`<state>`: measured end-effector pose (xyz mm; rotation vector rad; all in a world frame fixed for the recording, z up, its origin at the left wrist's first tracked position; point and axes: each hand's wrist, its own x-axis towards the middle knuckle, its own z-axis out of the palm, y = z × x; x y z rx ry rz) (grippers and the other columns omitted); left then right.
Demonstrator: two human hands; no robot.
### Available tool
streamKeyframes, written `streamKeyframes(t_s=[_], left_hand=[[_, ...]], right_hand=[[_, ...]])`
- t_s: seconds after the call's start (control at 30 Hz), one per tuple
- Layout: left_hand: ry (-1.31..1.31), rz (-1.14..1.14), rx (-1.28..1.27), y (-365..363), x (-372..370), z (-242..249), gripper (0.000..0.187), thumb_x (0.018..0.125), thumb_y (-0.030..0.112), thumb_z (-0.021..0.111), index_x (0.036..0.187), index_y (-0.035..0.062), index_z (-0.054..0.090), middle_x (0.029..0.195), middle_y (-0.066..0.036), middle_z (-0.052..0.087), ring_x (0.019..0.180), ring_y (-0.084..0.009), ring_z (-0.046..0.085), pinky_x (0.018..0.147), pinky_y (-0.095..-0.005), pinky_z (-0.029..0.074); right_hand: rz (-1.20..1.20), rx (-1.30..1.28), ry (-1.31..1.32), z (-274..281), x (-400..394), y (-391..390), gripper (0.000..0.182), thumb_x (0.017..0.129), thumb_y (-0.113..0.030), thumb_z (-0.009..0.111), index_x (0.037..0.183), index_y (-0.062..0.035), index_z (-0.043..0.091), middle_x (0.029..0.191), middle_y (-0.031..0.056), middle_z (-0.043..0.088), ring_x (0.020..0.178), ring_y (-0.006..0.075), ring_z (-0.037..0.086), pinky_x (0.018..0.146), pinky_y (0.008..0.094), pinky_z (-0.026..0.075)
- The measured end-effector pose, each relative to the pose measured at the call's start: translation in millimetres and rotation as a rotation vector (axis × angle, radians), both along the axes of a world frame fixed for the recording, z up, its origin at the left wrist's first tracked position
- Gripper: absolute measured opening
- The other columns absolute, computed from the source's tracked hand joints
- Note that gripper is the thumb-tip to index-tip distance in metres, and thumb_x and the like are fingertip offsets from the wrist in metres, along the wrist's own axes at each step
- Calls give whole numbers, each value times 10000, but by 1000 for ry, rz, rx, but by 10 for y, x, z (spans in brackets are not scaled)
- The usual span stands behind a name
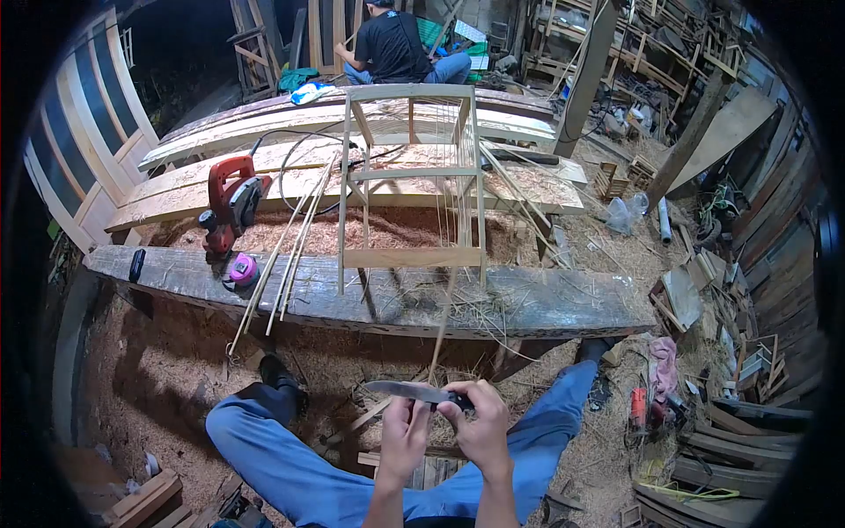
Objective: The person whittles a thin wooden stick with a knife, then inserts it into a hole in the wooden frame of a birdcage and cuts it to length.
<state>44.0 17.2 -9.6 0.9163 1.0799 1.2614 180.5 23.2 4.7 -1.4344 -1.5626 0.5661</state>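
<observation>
My right hand (480, 421) is closed around the black handle of a knife (400, 389), whose blade points left. Pinched just under the blade, my left hand (404, 437) grips a thin bamboo strip (442, 330) that runs away from me toward the bench. The strip passes behind the blade, and where they touch is hard to make out. Beyond my hands a small wooden frame (412, 258) stands on the thick plank bench (563, 299), with thin strands strung along its right side. Several long thin strips (295, 242) lie to the left of the frame.
A red power planer (236, 198) and a pink tape measure (242, 269) sit on the left. Long boards (176, 180) lie behind the bench. A person (387, 48) in a dark shirt sits at the back. A red tool (639, 407) lies at right among wood scraps and shavings.
</observation>
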Motion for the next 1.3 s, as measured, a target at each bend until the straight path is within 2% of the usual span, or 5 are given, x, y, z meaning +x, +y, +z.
streamKeyframes(t_s=[0.27,0.87,1.03,1.17,1.3], left_hand=[[332,-90,289,39,-89,-122,156,1008,0,584,1159,-13,618,887,-62,616,806,-79,542,682,-252,423],[-38,-278,-144,48,-201,23,55,1052,109,583,1085,65,590,835,72,486,667,-11,382,560,-216,308],[-51,-252,-241,51,-197,153,105,1058,147,580,1057,44,602,835,58,516,669,-14,395,557,-207,320],[-27,-158,-240,-102,-722,284,148,1074,175,551,1038,41,605,778,64,470,635,-16,356,539,-204,300],[-21,-200,-215,5,-579,273,167,1100,176,499,1079,43,598,687,98,355,575,-8,292,487,-216,247]], right_hand=[[43,88,-84,19,78,22,358,794,-372,818,952,-54,776,853,63,708,829,260,614,765,376,459],[-87,166,-158,-179,284,46,331,728,-365,859,929,-112,786,794,-5,677,834,211,603,826,381,401],[-152,329,-228,-248,352,43,287,825,-323,821,940,-71,743,842,36,693,815,241,578,817,386,394],[-650,168,-188,-426,1166,-21,322,939,-384,723,996,-68,736,880,75,673,887,277,592,834,427,409],[-497,165,-165,-259,912,-90,345,916,-419,740,993,-83,738,860,47,653,866,255,570,844,396,396]])
